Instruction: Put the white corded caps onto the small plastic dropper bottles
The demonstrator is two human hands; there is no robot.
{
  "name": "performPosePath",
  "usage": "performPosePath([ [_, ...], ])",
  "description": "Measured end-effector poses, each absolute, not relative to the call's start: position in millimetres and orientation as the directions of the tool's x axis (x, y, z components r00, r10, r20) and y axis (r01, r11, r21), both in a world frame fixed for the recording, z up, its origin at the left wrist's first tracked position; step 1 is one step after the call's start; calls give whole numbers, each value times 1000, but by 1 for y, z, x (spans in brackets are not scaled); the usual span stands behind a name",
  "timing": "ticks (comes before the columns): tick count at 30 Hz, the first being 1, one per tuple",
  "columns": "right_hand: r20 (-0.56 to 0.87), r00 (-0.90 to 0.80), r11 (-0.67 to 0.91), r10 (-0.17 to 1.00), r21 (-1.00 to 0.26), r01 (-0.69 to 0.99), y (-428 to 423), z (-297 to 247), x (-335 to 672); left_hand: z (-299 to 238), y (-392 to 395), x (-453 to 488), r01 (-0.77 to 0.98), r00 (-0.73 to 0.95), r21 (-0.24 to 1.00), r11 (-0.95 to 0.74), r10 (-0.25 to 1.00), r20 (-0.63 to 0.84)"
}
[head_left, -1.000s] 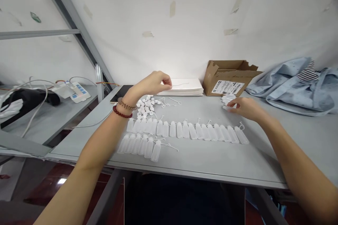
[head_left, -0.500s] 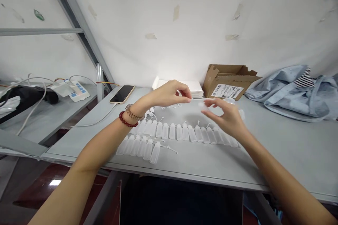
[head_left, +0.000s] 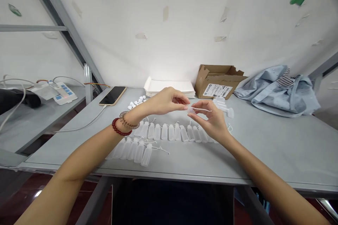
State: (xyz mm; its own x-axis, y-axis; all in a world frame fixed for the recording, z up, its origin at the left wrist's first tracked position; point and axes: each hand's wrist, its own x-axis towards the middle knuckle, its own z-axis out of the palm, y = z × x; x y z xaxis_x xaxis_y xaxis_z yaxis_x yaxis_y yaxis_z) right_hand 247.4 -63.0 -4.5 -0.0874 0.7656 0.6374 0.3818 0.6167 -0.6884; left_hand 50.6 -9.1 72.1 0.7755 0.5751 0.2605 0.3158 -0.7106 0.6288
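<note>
A pale wall (head_left: 190,52) is rising behind a grey surface (head_left: 200,165), where a phone (head_left: 113,95), a stack of white sheets (head_left: 171,87), a cardboard box (head_left: 220,90) and a light-blue cloth bag (head_left: 285,95) are lying along the back. 2 rows of translucent bottles (head_left: 164,132) are lying nearer the front edge, and small white caps (head_left: 134,104) are sitting loosely beyond the left forearm. Above the rows, the left hand (head_left: 167,101) is pinching a white strand (head_left: 200,108) at its end, thumb and forefinger nearly meeting. The right hand (head_left: 212,121), half curled, is holding a held bottle (head_left: 190,110), mostly hidden, between thumb and fingers, just beside the left fingertips.
</note>
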Motion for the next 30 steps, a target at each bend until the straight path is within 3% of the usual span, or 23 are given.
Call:
performPosePath([
  [9,604,-67,590,794,-740,323,-65,-2,246,72,-11,52,330,784,609,-721,569,249],
  [16,554,-89,554,828,-781,290,-65,-2,247,71,-19,57,388,717,518,-763,602,350],
  [19,541,-69,535,838,-792,295,-66,-1,247,70,-19,58,362,668,609,-706,652,358],
  [23,538,-57,528,841,-793,305,-66,-2,246,67,-18,59,317,688,763,-564,690,224],
  [30,588,-19,560,808,-759,330,-67,-5,244,59,-15,61,270,699,831,-486,692,178],
])
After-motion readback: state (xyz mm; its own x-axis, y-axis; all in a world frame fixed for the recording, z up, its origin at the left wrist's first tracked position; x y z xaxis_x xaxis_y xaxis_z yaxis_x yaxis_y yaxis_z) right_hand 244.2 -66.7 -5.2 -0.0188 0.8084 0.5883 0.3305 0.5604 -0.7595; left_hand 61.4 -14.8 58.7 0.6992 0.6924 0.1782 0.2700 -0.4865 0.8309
